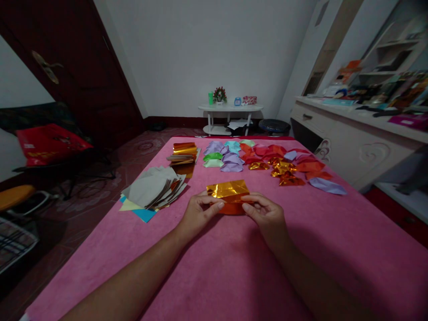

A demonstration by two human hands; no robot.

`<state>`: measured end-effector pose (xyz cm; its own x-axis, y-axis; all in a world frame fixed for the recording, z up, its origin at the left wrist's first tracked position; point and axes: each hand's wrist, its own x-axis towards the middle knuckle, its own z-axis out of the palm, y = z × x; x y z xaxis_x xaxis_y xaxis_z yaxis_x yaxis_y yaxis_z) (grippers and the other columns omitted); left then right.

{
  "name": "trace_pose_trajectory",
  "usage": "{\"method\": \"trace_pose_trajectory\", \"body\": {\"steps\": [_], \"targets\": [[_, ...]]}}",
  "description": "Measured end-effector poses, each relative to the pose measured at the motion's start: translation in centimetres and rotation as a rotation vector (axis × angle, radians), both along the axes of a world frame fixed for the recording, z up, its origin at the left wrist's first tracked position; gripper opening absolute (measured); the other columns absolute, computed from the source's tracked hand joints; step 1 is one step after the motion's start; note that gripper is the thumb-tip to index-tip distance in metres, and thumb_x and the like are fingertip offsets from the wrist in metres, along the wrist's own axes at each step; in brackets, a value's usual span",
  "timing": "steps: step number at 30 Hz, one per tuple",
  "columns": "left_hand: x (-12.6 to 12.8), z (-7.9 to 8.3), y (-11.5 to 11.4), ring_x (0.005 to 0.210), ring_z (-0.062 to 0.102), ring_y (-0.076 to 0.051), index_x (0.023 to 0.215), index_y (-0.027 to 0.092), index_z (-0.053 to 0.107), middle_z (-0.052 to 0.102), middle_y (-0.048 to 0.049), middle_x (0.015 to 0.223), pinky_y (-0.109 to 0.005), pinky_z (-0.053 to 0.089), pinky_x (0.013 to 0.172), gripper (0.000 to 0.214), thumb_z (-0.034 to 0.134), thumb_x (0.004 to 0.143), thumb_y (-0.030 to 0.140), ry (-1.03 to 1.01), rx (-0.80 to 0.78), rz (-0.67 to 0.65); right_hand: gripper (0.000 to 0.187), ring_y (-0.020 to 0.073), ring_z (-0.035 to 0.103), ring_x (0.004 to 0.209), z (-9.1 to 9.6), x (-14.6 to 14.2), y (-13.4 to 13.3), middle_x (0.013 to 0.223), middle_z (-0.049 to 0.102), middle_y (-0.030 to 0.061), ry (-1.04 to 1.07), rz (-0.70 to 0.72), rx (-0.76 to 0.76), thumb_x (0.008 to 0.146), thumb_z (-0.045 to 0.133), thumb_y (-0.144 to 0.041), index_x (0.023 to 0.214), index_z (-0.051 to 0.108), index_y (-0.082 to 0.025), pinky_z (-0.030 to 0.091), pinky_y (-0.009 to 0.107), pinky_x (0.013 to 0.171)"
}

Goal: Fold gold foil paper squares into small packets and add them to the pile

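Between my two hands is a sheet of shiny gold foil paper (pixel 230 189), creased, with its near part bent up and showing darker orange. My left hand (pixel 202 211) pinches its left edge between thumb and fingers. On the right edge, my right hand (pixel 265 213) grips it the same way, thumb toward me. The paper is just above the pink tablecloth (pixel 214 267). Beyond it lie several folded gold foil pieces (pixel 283 167), along with purple folded papers (pixel 232 162), a green one (pixel 213 156) and red ones (pixel 267 151).
Left of my hands is a fanned stack of grey-backed paper sheets (pixel 147 185) over blue and yellow ones. Behind it sits a pile of gold foil sheets (pixel 183 151). A white dresser (pixel 354 138) stands along the right; a small white table (pixel 230 108) is against the far wall.
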<state>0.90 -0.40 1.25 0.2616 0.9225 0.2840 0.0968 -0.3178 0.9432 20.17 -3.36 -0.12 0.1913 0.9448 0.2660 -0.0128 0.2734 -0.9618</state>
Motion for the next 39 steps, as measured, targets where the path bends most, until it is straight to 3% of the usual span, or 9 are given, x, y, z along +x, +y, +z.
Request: {"method": "trace_pose_trajectory", "body": {"steps": [6, 11, 14, 18, 25, 30, 33, 39], "targets": [[0.2, 0.0, -0.3, 0.066, 0.061, -0.017, 0.073, 0.019, 0.075, 0.070, -0.0051, 0.071, -0.026, 0.047, 0.064, 0.008, 0.072, 0.073, 0.026, 0.022, 0.003, 0.040, 0.015, 0.0161, 0.064, 0.074, 0.5, -0.1, -0.2, 0.081, 0.066, 0.0040, -0.006, -0.050, -0.034, 0.065, 0.076, -0.030, 0.069, 0.068, -0.017, 0.053, 0.025, 0.066], [0.3, -0.6, -0.1, 0.081, 0.066, -0.019, 0.092, 0.018, 0.072, 0.072, -0.0066, 0.093, -0.028, 0.051, 0.074, 0.022, 0.073, 0.071, 0.022, -0.075, -0.043, 0.057, 0.018, 0.0148, 0.064, 0.065, 0.5, -0.4, -0.4, 0.072, 0.066, 0.0018, 0.011, -0.074, -0.044, 0.064, 0.077, -0.028, 0.072, 0.065, -0.018, 0.053, 0.024, 0.061], [0.3, -0.9, 0.0, 0.086, 0.067, -0.020, 0.096, 0.016, 0.071, 0.072, -0.0082, 0.097, -0.028, 0.052, 0.077, 0.026, 0.073, 0.071, 0.021, -0.055, -0.029, 0.042, 0.021, 0.0153, 0.066, 0.069, 0.3, -0.5, -0.3, 0.076, 0.069, 0.0022, 0.022, -0.063, -0.029, 0.066, 0.075, -0.026, 0.083, 0.066, -0.019, 0.055, 0.025, 0.063], [0.2, -1.0, 0.2, 0.086, 0.067, -0.020, 0.096, 0.015, 0.072, 0.072, -0.0086, 0.096, -0.029, 0.052, 0.079, 0.025, 0.074, 0.071, 0.021, 0.011, 0.057, 0.034, 0.025, 0.0172, 0.067, 0.079, 0.0, -0.5, -0.3, 0.092, 0.070, 0.0048, -0.028, -0.033, -0.016, 0.068, 0.073, -0.023, 0.093, 0.070, -0.020, 0.055, 0.027, 0.070], [0.0, -0.9, 0.3, 0.075, 0.058, -0.016, 0.082, 0.019, 0.075, 0.062, -0.0048, 0.077, -0.028, 0.048, 0.068, 0.010, 0.070, 0.077, 0.027, 0.188, 0.259, 0.119, 0.004, 0.0135, 0.057, 0.066, -0.1, -0.3, -0.4, 0.076, 0.059, 0.0011, -0.257, -0.048, 0.083, 0.074, 0.068, -0.019, 0.076, 0.071, -0.020, 0.047, 0.024, 0.057], [0.0, -0.5, 0.2, 0.110, 0.050, -0.023, 0.079, 0.025, 0.076, 0.057, -0.0072, 0.114, -0.040, 0.043, 0.093, 0.007, 0.074, 0.073, 0.028, 0.286, 0.414, 0.231, 0.005, 0.0180, 0.057, 0.087, 0.3, -0.2, -0.3, 0.090, 0.055, 0.0043, -0.383, -0.146, 0.181, 0.073, 0.068, -0.016, 0.070, 0.069, -0.020, 0.049, 0.027, 0.070], [0.1, -0.2, -0.1, 0.117, 0.048, -0.025, 0.081, 0.025, 0.075, 0.055, -0.0073, 0.125, -0.043, 0.040, 0.097, 0.008, 0.073, 0.074, 0.028, 0.318, 0.438, 0.224, 0.007, 0.0193, 0.058, 0.089, 0.4, -0.2, -0.3, 0.090, 0.059, 0.0048, -0.421, -0.121, 0.208, 0.074, 0.067, -0.015, 0.069, 0.067, -0.020, 0.048, 0.030, 0.077], [0.9, -0.1, -1.1, 0.074, 0.062, -0.016, 0.079, 0.020, 0.074, 0.071, -0.0042, 0.075, -0.031, 0.046, 0.078, 0.011, 0.067, 0.080, 0.027, 0.310, 0.368, 0.036, 0.008, 0.0181, 0.060, 0.074, 0.1, -0.8, -0.8, 0.075, 0.065, 0.0035, -0.524, 0.022, 0.226, 0.079, 0.065, -0.018, 0.074, 0.069, -0.021, 0.048, 0.030, 0.070]]}}
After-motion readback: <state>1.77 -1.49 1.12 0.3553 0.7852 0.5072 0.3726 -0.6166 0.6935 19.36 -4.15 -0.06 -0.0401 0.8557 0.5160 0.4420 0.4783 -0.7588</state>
